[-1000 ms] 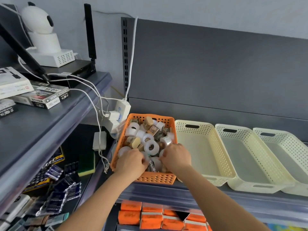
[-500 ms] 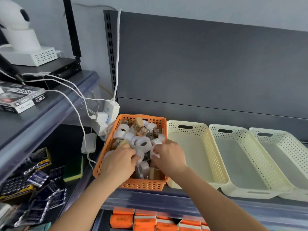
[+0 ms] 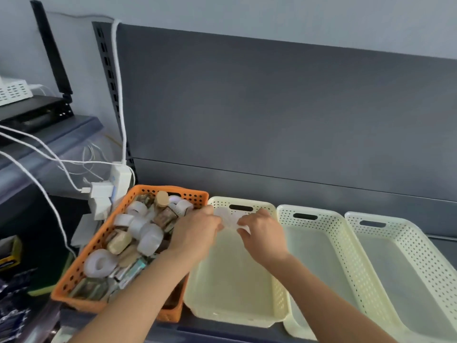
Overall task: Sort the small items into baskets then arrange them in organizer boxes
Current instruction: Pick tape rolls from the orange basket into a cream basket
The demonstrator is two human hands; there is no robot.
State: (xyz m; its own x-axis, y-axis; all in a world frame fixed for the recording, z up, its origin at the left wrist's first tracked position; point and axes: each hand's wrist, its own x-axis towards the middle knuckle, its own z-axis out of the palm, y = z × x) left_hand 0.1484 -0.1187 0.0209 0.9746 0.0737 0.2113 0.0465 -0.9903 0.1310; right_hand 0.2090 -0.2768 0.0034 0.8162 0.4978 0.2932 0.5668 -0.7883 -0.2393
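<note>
Left hand (image 3: 197,231), right hand (image 3: 262,233) over cream basket (image 3: 280,298); fingers (image 3: 214,222) curled, pinching blurred roll (image 3: 228,219), probably tape.

Blurred and cropped
Pale rolls (image 3: 228,220) pinched between left hand (image 3: 197,233) and right hand (image 3: 262,236) blur together; a forearm (image 3: 148,280) hides the near-right corner of the orange basket (image 3: 74,273); rightmost cream basket (image 3: 405,246) runs off-frame.
</note>
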